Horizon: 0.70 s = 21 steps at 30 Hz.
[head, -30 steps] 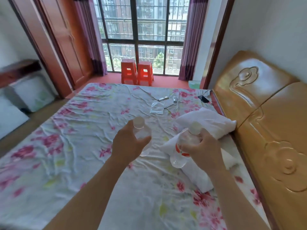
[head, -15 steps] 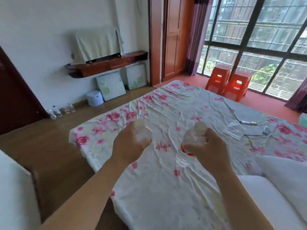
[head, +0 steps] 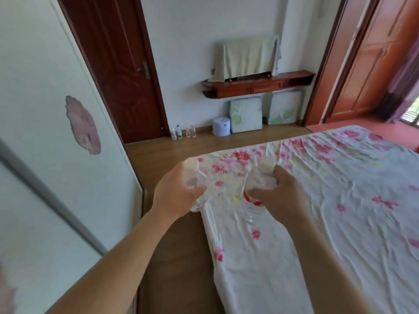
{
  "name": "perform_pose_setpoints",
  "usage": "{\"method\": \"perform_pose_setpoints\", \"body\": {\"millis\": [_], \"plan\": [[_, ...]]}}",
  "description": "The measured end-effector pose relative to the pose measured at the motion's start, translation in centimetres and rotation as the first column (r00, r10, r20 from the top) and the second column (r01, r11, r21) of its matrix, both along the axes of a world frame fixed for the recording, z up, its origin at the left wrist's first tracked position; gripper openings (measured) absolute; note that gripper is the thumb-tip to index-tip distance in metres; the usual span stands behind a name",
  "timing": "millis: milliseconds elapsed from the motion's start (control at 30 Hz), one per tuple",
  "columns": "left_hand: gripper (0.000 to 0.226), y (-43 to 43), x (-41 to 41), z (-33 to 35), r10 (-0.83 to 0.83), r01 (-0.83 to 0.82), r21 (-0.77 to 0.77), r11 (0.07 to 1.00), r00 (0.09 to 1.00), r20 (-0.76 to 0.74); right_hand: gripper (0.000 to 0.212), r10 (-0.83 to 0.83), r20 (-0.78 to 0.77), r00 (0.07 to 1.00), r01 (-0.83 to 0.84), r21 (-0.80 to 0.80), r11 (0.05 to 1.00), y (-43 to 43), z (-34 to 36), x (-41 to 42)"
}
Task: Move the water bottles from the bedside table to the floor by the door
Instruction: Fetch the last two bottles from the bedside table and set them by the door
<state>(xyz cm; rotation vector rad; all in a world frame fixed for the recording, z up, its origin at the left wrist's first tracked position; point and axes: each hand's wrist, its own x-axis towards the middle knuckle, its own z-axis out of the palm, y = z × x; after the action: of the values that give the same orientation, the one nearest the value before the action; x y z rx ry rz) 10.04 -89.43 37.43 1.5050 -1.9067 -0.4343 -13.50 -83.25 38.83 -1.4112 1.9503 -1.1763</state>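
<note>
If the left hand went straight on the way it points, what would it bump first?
Likely nothing close: the left hand, gripping a bottle, points over the bed corner toward the white bin by the far wall. Depth is unclear.

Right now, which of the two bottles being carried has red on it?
The bottle in the right hand: a red label shows below the thumb. The left hand holds a plain clear bottle.

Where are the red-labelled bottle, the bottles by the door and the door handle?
Red-labelled bottle (head: 254,201), head view, on its red label.
Bottles by the door (head: 179,133), head view, on the second from left.
Door handle (head: 146,69), head view, on its metal plate.
</note>
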Motion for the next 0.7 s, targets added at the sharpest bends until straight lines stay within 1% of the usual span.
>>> {"method": "perform_pose_setpoints", "body": {"millis": [133,300,400,533,700], "plan": [[0.045,-4.4,5.0,-0.1,0.034,-0.033,-0.008,0.999,0.999,0.017,0.067,0.05,-0.033,0.998,-0.05,-0.026,0.998,-5.7,0.6,4.9],[0.044,-9.6,10.5,-0.4,0.096,-0.096,-0.027,0.995,0.995,0.0,0.059,0.1,-0.054,0.994,-0.102,-0.054,0.993,-12.3,0.5,10.6],[0.047,-12.5,13.2,-0.7,0.149,-0.149,-0.007,0.989,0.989,-0.021,0.057,0.151,-0.047,0.987,-0.153,-0.028,0.988,-16.0,-0.1,13.1],[0.048,-16.6,15.1,-1.6,0.203,-0.202,0.033,0.979,0.979,-0.009,0.05,0.211,-0.034,0.977,-0.211,-0.002,0.977,-21.2,-0.7,15.0],[0.053,-22.6,16.4,-2.3,0.266,-0.264,0.085,0.961,0.964,-0.021,0.049,0.31,-0.021,0.951,-0.309,0.027,0.951,-29.1,-1.9,16.3]]}}
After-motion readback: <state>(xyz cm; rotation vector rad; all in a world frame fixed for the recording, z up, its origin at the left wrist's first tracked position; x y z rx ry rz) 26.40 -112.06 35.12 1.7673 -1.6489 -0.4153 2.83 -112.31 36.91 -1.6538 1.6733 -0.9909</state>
